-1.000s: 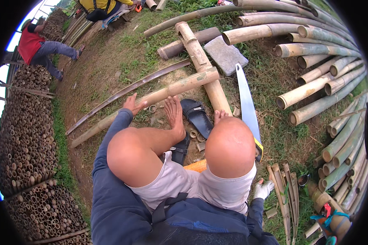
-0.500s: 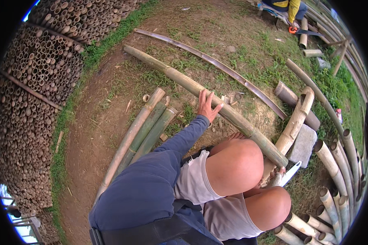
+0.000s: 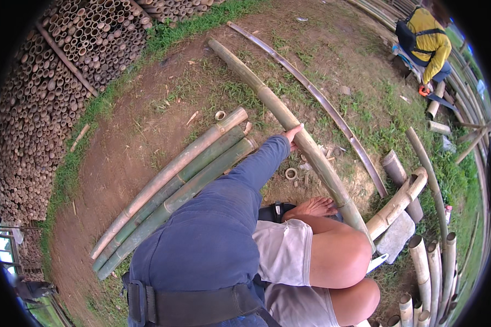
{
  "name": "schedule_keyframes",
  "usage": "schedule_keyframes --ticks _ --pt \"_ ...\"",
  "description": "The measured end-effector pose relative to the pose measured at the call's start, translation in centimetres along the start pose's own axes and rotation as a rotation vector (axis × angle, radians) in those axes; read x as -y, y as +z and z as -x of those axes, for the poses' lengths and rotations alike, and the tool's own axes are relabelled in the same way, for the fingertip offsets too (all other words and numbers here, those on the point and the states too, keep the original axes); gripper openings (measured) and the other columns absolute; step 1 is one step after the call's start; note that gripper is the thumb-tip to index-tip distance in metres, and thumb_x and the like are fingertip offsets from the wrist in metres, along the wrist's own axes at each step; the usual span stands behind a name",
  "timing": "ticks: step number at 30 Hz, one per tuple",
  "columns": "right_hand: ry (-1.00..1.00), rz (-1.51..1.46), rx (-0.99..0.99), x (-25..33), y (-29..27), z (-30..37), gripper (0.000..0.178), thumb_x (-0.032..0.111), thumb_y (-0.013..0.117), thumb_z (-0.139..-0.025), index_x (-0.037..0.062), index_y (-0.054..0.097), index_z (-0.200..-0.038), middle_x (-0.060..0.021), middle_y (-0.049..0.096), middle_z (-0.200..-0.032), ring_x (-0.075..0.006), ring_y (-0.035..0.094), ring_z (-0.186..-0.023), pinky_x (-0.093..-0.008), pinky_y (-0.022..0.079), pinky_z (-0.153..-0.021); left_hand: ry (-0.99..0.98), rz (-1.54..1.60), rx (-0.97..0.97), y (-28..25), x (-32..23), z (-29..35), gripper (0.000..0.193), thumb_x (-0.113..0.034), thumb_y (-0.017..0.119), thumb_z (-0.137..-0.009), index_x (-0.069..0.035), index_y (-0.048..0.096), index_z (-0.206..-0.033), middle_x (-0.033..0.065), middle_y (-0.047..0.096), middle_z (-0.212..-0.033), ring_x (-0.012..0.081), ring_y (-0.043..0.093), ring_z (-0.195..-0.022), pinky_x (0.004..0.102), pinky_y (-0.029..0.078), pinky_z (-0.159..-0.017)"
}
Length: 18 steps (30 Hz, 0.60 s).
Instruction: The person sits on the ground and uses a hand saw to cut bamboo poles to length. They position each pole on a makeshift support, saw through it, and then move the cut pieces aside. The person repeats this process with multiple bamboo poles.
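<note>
A long green-brown bamboo pole runs slantwise across the ground in front of me, its near end by my knee. My left hand is closed round the pole near its middle, the arm stretched out. Beside the pole's near end a pale blade, like a saw's, sticks out from behind my knee. My right hand is hidden behind my legs. The near end lies by a thick notched bamboo piece, which rests by a grey stone block.
Three bamboo poles lie at my left, a cut ring near my foot. Beyond the pole lies a split bamboo strip. Bamboo stacks rise at far left; upright poles stand at right. A person in yellow holds a saw.
My left hand has gone from spread fingers on top of the pole to a grip round it. My right hand, visible before at the pole's near end, is now hidden. The whole view has shifted.
</note>
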State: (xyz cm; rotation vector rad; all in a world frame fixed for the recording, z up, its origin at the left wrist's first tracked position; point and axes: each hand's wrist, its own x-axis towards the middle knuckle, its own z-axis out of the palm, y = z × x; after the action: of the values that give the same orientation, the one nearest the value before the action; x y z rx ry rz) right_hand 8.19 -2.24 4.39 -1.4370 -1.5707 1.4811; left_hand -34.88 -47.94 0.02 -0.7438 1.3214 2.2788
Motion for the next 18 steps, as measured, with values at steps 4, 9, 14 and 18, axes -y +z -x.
schedule_keyframes --ticks 4,9,14,18 --pt "-0.091 -0.025 -0.04 2.0 -0.2 0.0 0.064 0.042 0.077 -0.101 0.0016 0.052 -0.144 -0.0191 0.069 -0.128 -0.0294 0.068 -0.108 -0.0441 0.057 -0.09 0.003 -0.041 0.124 -0.4 -0.9 2.2 0.094 -0.051 0.092 -0.081 -0.005 0.044 -0.147 0.0186 0.065 -0.136 0.0313 0.073 -0.113 0.0451 0.062 -0.098" --pt "-0.185 0.003 0.1 7.5 -0.3 -1.8 0.079 0.032 0.084 -0.097 0.0052 0.039 -0.156 -0.0228 0.063 -0.14 -0.0318 0.068 -0.115 -0.0486 0.059 -0.098 -0.028 0.021 0.187 -2.8 -1.8 9.0 0.088 -0.051 0.092 -0.082 -0.006 0.052 -0.145 0.0143 0.066 -0.136 0.0283 0.067 -0.124 0.0434 0.056 -0.108" --pt "-0.269 0.123 0.302 14.8 4.4 -5.9 0.082 0.05 0.094 -0.082 0.0213 0.05 -0.145 -0.007 0.069 -0.125 -0.0244 0.071 -0.1 -0.0401 0.056 -0.071 0.005 0.151 0.124 -10.1 -1.6 18.8 0.081 -0.057 0.09 -0.083 -0.009 0.057 -0.14 0.0089 0.067 -0.132 0.0245 0.068 -0.122 0.0385 0.057 -0.105" --pt "-0.25 0.528 0.524 21.7 13.9 -6.6 0.082 0.059 0.089 -0.084 0.0164 0.051 -0.144 -0.0145 0.069 -0.123 -0.0237 0.072 -0.101 -0.0406 0.058 -0.067 0.04 0.289 0.0 -17.3 -2.8 26.1 0.075 -0.063 0.087 -0.084 -0.013 0.061 -0.133 0.0042 0.068 -0.129 0.0208 0.068 -0.115 0.0341 0.057 -0.099"
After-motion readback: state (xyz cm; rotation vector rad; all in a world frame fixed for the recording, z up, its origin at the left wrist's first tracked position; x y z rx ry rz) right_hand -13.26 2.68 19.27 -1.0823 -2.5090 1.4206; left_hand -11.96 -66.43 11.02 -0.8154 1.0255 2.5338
